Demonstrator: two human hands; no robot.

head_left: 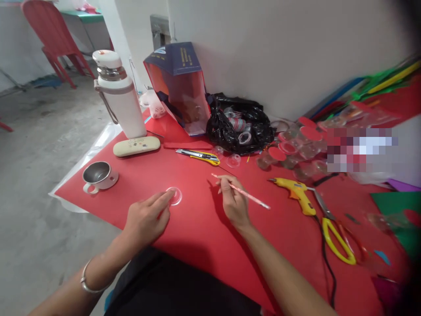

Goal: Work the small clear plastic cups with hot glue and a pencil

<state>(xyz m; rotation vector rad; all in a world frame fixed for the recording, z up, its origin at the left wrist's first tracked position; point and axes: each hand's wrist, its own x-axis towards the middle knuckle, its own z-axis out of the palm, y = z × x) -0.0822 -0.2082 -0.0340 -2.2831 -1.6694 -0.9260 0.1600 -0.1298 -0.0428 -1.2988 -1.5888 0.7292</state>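
Note:
My left hand [149, 218] presses a small clear round plastic lid [179, 198] against the red sheet, index finger stretched over it and the other fingers partly curled. Between the thumb and fingers of my right hand [234, 199] is a pencil [251, 198] with a pale pinkish patterned barrel. Its tip points up and left, lifted above the sheet and apart from the lid. A yellow utility knife [199, 156] with its blade showing lies beyond both hands. To the right of my right hand rests a yellow glue gun [297, 192].
Yellow-handled scissors [335, 241] lie beside the glue gun's cord. A mug [98, 175], pencil case [136, 146] and tall white flask [123, 103] stand on the left. Behind are an open box [177, 66], a black bag [219, 131] of plastic pieces and several red-lidded containers [309, 136].

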